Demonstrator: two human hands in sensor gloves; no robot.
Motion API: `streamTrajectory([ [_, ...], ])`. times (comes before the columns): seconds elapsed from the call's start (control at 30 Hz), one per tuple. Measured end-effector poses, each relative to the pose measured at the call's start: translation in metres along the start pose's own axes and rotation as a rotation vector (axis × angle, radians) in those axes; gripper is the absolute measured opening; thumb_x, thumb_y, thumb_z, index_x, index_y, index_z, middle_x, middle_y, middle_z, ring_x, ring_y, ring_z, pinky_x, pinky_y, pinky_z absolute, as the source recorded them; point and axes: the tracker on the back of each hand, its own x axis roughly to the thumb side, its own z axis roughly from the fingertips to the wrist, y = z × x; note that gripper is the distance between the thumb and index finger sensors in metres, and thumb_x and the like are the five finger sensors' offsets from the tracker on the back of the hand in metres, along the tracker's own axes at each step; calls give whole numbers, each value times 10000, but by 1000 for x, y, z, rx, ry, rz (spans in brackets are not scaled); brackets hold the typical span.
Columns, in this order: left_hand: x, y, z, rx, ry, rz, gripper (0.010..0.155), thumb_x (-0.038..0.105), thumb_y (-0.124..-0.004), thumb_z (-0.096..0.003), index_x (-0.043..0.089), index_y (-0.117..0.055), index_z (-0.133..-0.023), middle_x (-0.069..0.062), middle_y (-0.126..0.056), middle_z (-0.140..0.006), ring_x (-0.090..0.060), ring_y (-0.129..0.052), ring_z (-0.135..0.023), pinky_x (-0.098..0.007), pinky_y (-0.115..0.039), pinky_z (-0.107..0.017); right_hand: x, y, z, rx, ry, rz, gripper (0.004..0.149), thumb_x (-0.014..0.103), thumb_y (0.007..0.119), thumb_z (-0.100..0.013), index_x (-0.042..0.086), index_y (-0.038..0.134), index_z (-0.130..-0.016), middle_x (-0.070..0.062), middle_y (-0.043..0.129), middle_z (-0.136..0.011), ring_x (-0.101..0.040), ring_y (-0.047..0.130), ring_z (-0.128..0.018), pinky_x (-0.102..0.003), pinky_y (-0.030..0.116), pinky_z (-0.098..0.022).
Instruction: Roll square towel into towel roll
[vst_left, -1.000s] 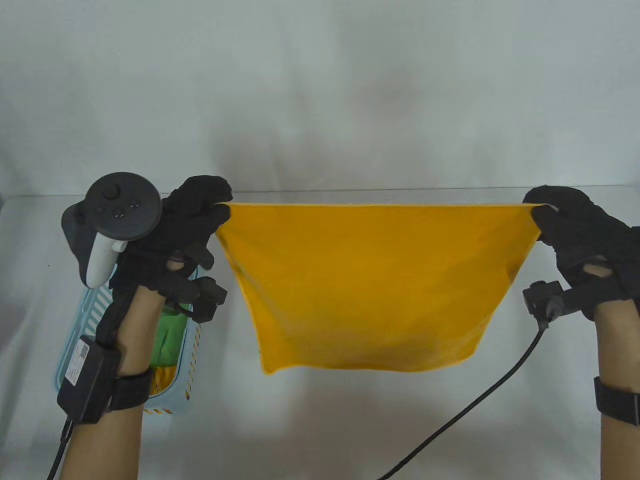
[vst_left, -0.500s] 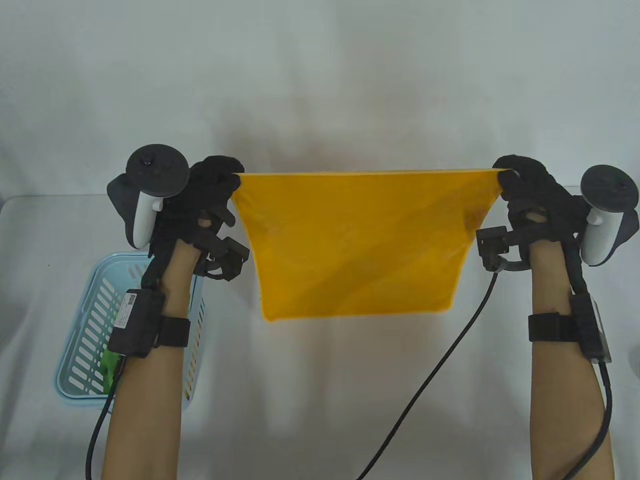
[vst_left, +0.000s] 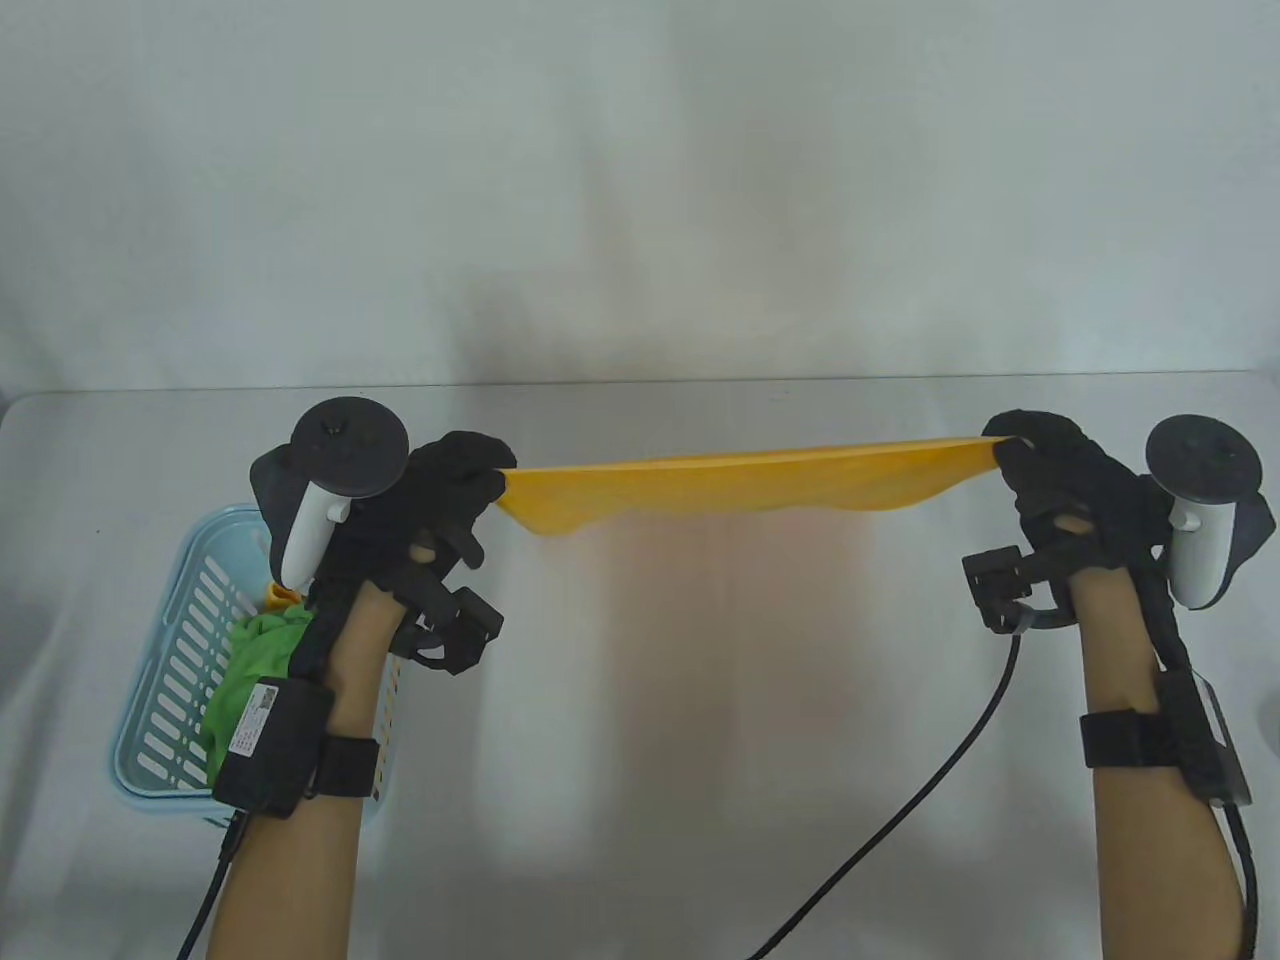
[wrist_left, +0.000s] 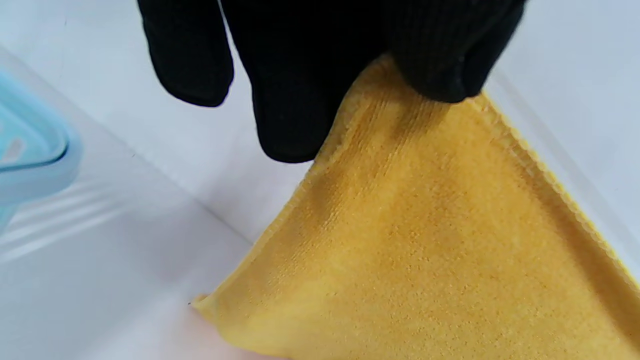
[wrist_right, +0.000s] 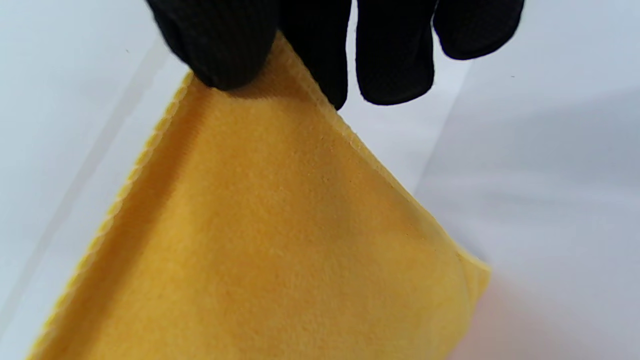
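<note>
Two hands have just swung the yellow towel (vst_left: 740, 480) down: half a second ago it hung as a broad sheet between them, now it shows nearly edge-on, stretched low over the table (vst_left: 700, 780). The left hand (vst_left: 440, 500), just beyond the blue basket (vst_left: 160, 720), pinches one corner between its fingers (wrist_left: 440, 60); the right hand (vst_left: 1060, 480), well away from the basket, pinches the other. I'd say it is about to be laid flat for rolling.
</note>
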Motion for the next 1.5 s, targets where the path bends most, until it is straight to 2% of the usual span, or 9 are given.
streamTrajectory([
  [0.2,-25,-31,11,-118,45,-26,408,337,-791,-415,323,-853,-817,48,-956,-817,-212,-1032,-715,-527,-750,-652,-46,1,14,124,-3,-15,385,373,796,-393,313,838,-771,27,915,-807,-319,896,-769,-555,701,-596],
  [0.3,-28,-39,26,-186,-8,-35,409,338,-794,-414,313,-856,-818,48,-978,-790,-209,-1050,-687,-522,-760,-644,-65,-6,25,211,-11,-32,387,364,799,-395,280,846,-769,-7,936,-767,-320,918,-729,-559,710,-581],
  [0.43,-33,-46,45,-277,-43,-49,411,335,-795,-418,294,-855,-823,35,-978,-790,-222,-1047,-686,-526,-756,-641,-79,-13,38,337,-28,19,386,360,804,-394,269,856,-766,-13,963,-740,-314,944,-699,-555,721,-573],
  [0.6,-38,-58,72,-407,-103,-176,414,349,-783,-425,295,-841,-832,39,-957,-817,-230,-1025,-721,-535,-739,-654,-101,-21,56,484,-39,91,388,361,809,-391,267,863,-764,-15,983,-734,-315,963,-687,-555,729,-567],
  [0.83,-39,-74,100,-552,-164,-260,413,349,-784,-422,284,-851,-823,36,-971,-796,-220,-1041,-698,-531,-747,-650,-132,-18,77,611,33,157,394,363,804,-391,250,863,-764,-37,979,-720,-326,954,-676,-562,721,-564],
  [1.0,-39,-85,113,-631,-167,-331,414,358,-784,-424,293,-852,-828,50,-993,-774,-201,-1063,-677,-517,-757,-650,-135,-16,88,674,51,188,394,357,802,-394,240,860,-765,-46,978,-695,-330,951,-649,-566,716,-561],
  [1.17,-40,-91,97,-586,-95,-358,415,354,-777,-427,294,-838,-834,48,-972,-798,-216,-1041,-702,-524,-745,-654,-131,-10,81,574,35,227,392,370,785,-397,265,841,-770,-27,938,-760,-332,912,-717,-566,698,-581],
  [1.4,-36,-82,51,-479,22,-359,416,352,-775,-426,298,-834,-834,46,-959,-811,-227,-1024,-721,-530,-736,-658,-115,0,58,460,41,213,388,375,781,-398,271,836,-767,-24,916,-781,-329,898,-729,-563,694,-585],
  [1.5,-36,-81,33,-467,82,-338,416,348,-777,-426,296,-834,-834,40,-956,-815,-237,-1020,-724,-535,-731,-659,-108,6,46,427,62,219,387,372,781,-399,267,836,-768,-26,914,-782,-332,894,-732,-566,690,-587],
])
